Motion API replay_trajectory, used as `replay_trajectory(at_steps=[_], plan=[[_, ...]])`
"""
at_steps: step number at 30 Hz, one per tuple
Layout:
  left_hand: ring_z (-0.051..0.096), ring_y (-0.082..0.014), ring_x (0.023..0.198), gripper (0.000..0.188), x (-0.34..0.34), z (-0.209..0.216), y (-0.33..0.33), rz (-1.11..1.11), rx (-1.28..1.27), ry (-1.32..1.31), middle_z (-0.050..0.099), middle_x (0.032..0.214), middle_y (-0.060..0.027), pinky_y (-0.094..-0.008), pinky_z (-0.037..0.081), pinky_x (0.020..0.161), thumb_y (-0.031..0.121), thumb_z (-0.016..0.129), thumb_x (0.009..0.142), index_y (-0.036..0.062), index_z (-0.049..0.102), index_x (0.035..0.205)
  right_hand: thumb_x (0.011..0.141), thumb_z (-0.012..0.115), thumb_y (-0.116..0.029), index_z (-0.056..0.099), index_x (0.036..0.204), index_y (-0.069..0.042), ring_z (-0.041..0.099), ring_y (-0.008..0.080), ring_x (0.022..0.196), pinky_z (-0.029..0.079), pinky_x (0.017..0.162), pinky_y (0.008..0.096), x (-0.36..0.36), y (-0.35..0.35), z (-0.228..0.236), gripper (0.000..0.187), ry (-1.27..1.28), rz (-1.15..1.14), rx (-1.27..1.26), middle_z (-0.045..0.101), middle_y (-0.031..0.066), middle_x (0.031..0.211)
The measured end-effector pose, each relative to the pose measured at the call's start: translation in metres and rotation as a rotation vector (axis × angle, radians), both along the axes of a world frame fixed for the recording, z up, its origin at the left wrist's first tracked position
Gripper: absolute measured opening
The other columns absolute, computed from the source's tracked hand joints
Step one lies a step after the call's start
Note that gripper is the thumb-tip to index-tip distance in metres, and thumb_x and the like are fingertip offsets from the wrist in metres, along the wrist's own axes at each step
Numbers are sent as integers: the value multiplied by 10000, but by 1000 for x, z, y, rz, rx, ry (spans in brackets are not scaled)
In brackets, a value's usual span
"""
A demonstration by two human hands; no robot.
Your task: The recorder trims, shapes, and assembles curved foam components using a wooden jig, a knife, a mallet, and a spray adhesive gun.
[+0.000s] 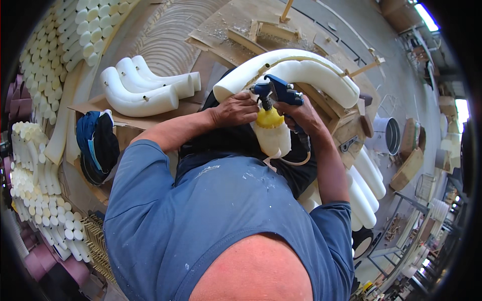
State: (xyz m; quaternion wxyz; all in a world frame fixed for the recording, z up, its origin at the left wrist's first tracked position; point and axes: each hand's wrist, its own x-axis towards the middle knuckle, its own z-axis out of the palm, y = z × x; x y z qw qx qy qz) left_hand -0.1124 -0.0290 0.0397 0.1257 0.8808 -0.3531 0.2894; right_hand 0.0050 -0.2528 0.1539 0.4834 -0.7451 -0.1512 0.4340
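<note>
My right hand is wrapped round the grip of a blue spray gun, with a hose running down from it. Below the gun hangs a whitish cup with a yellow top. My left hand is beside the gun's front end, its fingers bent together; what they pinch, if anything, is hidden. Just beyond both hands lies a large curved white tube-shaped piece, a seam running along its upper face. Its left end is close to my left hand.
Several smaller bent white pieces lie on a board at the left. Dark blue cloth hangs near them. A wooden work stand with upright pegs is ahead. Stacked white pieces fill the far left; a metal bucket stands right.
</note>
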Motion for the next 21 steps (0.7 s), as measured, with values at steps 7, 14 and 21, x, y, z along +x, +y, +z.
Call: replay_trajectory(at_steps=[7,14,21], plan=[[672,-172,965,102,7,6,-2,-1,-25,-69,668,984,-12,-331,485,903,141,650,814,131,575,884,865,795,-218,662,918,-20,511,86,506,386,443,260,-7,-11,0,244,-34,3,41,586,15,670],[532,-201,1283,348,5,6,-3,126,-202,-122,601,1364,-47,-526,350,1085,192,717,839,159,661,1180,887,757,-105,638,994,-3,537,108,492,394,456,249,-44,-46,25,190,-243,-340,246,595,27,643],[349,-457,1440,1077,22,20,26,760,-461,112,344,1560,-275,-638,313,1123,586,841,728,67,350,1534,915,756,-83,635,984,-1,580,108,584,468,532,264,-67,-77,-1,162,-341,-745,483,624,33,751]])
